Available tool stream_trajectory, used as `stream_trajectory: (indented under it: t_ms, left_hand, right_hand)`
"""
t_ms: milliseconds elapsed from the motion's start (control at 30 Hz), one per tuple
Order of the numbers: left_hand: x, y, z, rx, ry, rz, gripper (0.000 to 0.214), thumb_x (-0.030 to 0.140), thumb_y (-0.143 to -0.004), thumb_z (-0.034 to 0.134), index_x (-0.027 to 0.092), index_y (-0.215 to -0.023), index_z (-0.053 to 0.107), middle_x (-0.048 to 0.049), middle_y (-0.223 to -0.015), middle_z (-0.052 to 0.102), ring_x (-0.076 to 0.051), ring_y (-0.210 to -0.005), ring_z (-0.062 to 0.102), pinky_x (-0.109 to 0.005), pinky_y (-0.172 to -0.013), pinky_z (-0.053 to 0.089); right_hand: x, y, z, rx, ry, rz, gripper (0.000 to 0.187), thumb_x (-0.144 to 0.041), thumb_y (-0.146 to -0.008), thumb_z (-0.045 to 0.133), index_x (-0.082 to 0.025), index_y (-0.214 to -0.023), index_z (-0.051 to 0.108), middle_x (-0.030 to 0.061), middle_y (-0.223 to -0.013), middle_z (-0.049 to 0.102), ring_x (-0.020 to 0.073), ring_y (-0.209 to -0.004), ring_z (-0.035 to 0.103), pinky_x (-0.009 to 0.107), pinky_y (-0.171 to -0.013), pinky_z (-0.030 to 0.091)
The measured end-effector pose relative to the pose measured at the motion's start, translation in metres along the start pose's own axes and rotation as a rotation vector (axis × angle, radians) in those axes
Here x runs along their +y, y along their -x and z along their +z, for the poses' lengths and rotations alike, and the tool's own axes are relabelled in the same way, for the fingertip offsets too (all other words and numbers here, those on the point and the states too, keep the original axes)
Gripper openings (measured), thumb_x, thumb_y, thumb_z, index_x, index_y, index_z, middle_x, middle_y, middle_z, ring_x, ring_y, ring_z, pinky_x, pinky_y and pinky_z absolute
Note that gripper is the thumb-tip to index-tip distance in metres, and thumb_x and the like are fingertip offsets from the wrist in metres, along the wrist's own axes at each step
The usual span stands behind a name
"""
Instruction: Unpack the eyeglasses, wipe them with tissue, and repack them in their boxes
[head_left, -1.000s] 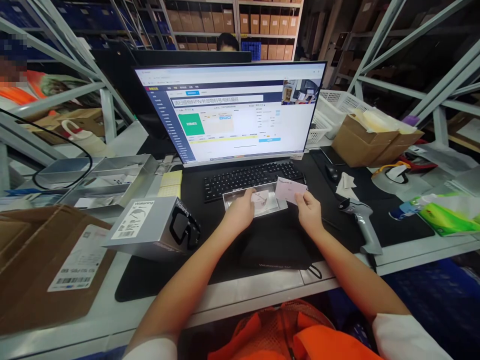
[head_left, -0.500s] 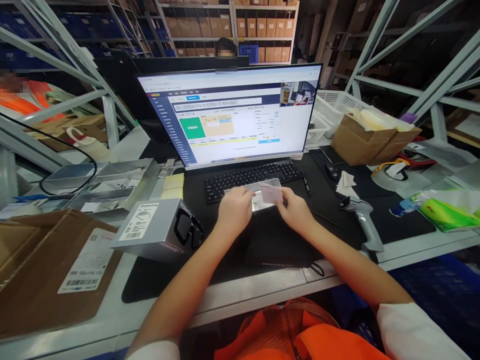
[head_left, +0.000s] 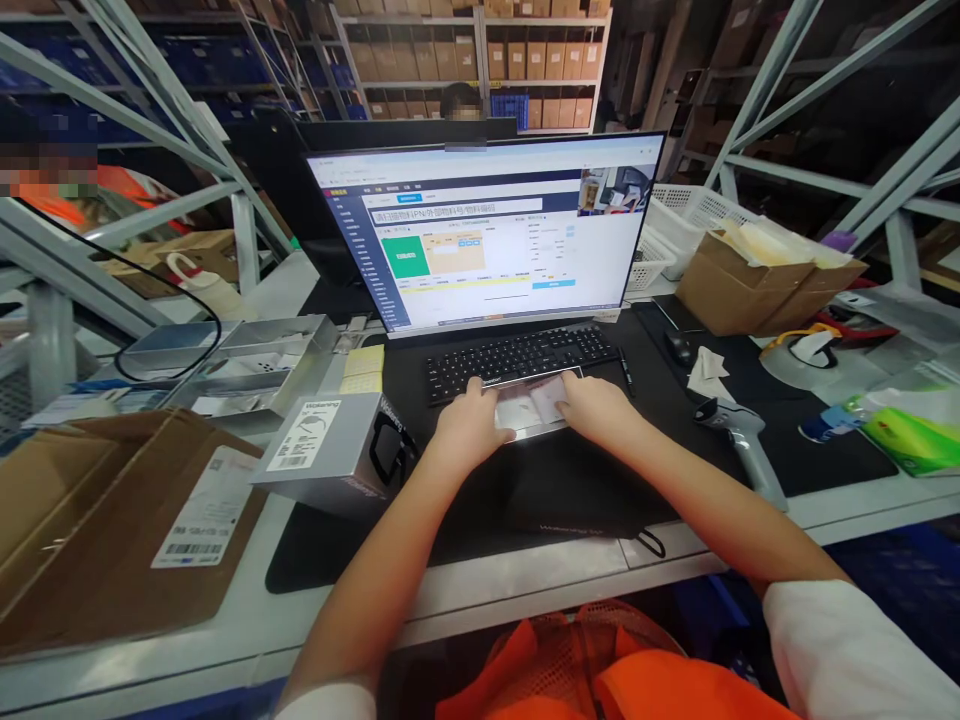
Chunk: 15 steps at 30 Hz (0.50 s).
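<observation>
A clear flat packet with pale papers inside and a thin dark strip along its far edge is between my hands, just in front of the keyboard. My left hand grips its left end, fingers closed. The right end is pinched by my right hand, thumb toward the middle. Nearer my body lies a black pouch with a cord loop. To the left of my left hand stands a grey product box with goggles printed on its side and a white label on top.
A lit monitor stands behind the keyboard. At the left are an open cardboard box and grey trays of papers. On the right lie a mouse, a barcode scanner, a tape roll and a tissue pack.
The pale pinkish paper my right hand held up over the clear packet now lies flat within its outline. Both hands have come down onto the packet's ends. The view has shifted slightly left.
</observation>
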<state>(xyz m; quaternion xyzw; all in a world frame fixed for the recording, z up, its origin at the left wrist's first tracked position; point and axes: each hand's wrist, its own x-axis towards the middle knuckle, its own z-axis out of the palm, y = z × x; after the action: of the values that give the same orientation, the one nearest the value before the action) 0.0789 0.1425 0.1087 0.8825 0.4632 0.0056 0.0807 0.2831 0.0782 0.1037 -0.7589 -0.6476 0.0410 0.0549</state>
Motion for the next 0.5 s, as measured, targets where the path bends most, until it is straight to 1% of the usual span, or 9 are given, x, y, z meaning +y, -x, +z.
stream_trajectory:
  t_ms: [67, 133, 200, 233, 300, 367, 400, 467, 500]
  left_hand:
    - [-0.003, 0.004, 0.002, 0.010, 0.027, 0.015, 0.062, 0.040, -0.076, 0.075, 0.019, -0.132, 0.056, -0.0171, -0.144, 0.045, -0.036, -0.110, 0.067, -0.043, -0.092, 0.055]
    - [-0.008, 0.010, 0.009, 0.043, 0.102, 0.006, 0.064, 0.035, -0.077, 0.076, 0.019, -0.135, 0.053, -0.0181, -0.157, 0.030, -0.036, -0.115, 0.066, -0.042, -0.099, 0.053]
    - [-0.013, 0.015, 0.019, 0.093, 0.198, 0.004, 0.065, 0.034, -0.079, 0.075, 0.020, -0.138, 0.050, -0.0178, -0.165, 0.014, -0.036, -0.123, 0.062, -0.042, -0.104, 0.050]
    - [-0.015, 0.018, 0.025, 0.120, 0.250, 0.013, 0.065, 0.033, -0.081, 0.073, 0.020, -0.139, 0.049, -0.0171, -0.166, 0.011, -0.035, -0.128, 0.059, -0.042, -0.107, 0.049]
    - [-0.018, 0.022, 0.039, 0.188, 0.348, 0.043, 0.062, 0.032, -0.084, 0.069, 0.020, -0.141, 0.047, -0.0161, -0.166, 0.012, -0.034, -0.137, 0.050, -0.041, -0.111, 0.047]
    - [-0.018, 0.025, 0.052, 0.272, 0.420, 0.070, 0.059, 0.031, -0.086, 0.066, 0.020, -0.140, 0.047, -0.0152, -0.165, 0.015, -0.032, -0.143, 0.043, -0.041, -0.114, 0.044]
    - [-0.018, 0.026, 0.057, 0.314, 0.443, 0.078, 0.057, 0.031, -0.086, 0.066, 0.020, -0.139, 0.048, -0.0148, -0.165, 0.016, -0.031, -0.145, 0.041, -0.041, -0.115, 0.042]
    - [-0.016, 0.027, 0.065, 0.376, 0.472, 0.089, 0.056, 0.030, -0.085, 0.066, 0.020, -0.137, 0.049, -0.0145, -0.165, 0.016, -0.031, -0.146, 0.038, -0.042, -0.117, 0.041]
    - [-0.014, 0.027, 0.068, 0.393, 0.481, 0.089, 0.055, 0.031, -0.085, 0.067, 0.021, -0.136, 0.049, -0.0144, -0.165, 0.016, -0.031, -0.147, 0.038, -0.043, -0.117, 0.041]
  right_hand:
    - [-0.005, 0.011, -0.001, 0.061, 0.048, 0.000, 0.028, -0.027, -0.092, 0.059, -0.009, -0.113, 0.061, 0.0239, -0.102, 0.070, 0.0370, -0.089, 0.071, 0.039, -0.073, 0.050]
    - [-0.010, 0.018, -0.001, 0.114, 0.065, -0.049, 0.025, -0.029, -0.095, 0.055, -0.011, -0.111, 0.062, 0.0228, -0.106, 0.069, 0.0343, -0.089, 0.070, 0.038, -0.073, 0.050]
    - [-0.013, 0.018, 0.000, 0.097, 0.010, -0.126, 0.024, -0.027, -0.097, 0.050, -0.011, -0.108, 0.064, 0.0226, -0.109, 0.068, 0.0336, -0.093, 0.069, 0.038, -0.077, 0.050]
    - [-0.015, 0.014, 0.002, 0.062, -0.035, -0.166, 0.023, -0.026, -0.097, 0.050, -0.012, -0.105, 0.066, 0.0223, -0.109, 0.069, 0.0336, -0.096, 0.069, 0.038, -0.080, 0.050]
    - [-0.020, 0.000, 0.008, -0.028, -0.125, -0.229, 0.018, -0.025, -0.094, 0.056, -0.014, -0.096, 0.070, 0.0196, -0.104, 0.072, 0.0323, -0.096, 0.069, 0.037, -0.082, 0.050]
    - [-0.028, -0.019, 0.016, -0.106, -0.203, -0.277, 0.010, -0.026, -0.087, 0.067, -0.017, -0.087, 0.072, 0.0131, -0.092, 0.075, 0.0276, -0.086, 0.071, 0.033, -0.076, 0.051]
    - [-0.033, -0.029, 0.021, -0.127, -0.238, -0.290, 0.010, -0.028, -0.084, 0.072, -0.018, -0.084, 0.073, 0.0099, -0.083, 0.075, 0.0248, -0.078, 0.071, 0.031, -0.072, 0.051]
    - [-0.046, -0.047, 0.029, -0.123, -0.320, -0.292, 0.018, -0.035, -0.085, 0.073, -0.017, -0.084, 0.073, 0.0058, -0.073, 0.072, 0.0200, -0.067, 0.068, 0.030, -0.068, 0.053]
    - [-0.053, -0.053, 0.033, -0.092, -0.365, -0.286, 0.023, -0.039, -0.089, 0.070, -0.016, -0.089, 0.072, 0.0051, -0.076, 0.072, 0.0184, -0.068, 0.067, 0.030, -0.070, 0.054]
